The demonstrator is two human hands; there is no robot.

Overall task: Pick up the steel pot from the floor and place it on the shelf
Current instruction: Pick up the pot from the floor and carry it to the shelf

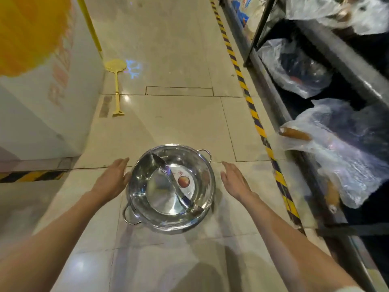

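Note:
A shiny steel pot (pixel 171 187) with a curved divider inside and a round sticker on its bottom stands on the tiled floor in the middle of the head view. It has a loop handle at the far right and another at the near left. My left hand (pixel 113 178) is flat and open at the pot's left rim, touching or nearly touching it. My right hand (pixel 234 180) is open a short way off the pot's right side, not touching. The dark metal shelf (pixel 328 45) runs along the right.
Clear plastic bags (pixel 345 152) of goods fill the shelf's compartments. Yellow-black hazard tape (pixel 259 125) lines the floor beside the shelf. A yellow long-handled skimmer (pixel 116 81) lies on the floor far left, next to a white and yellow box (pixel 42 85).

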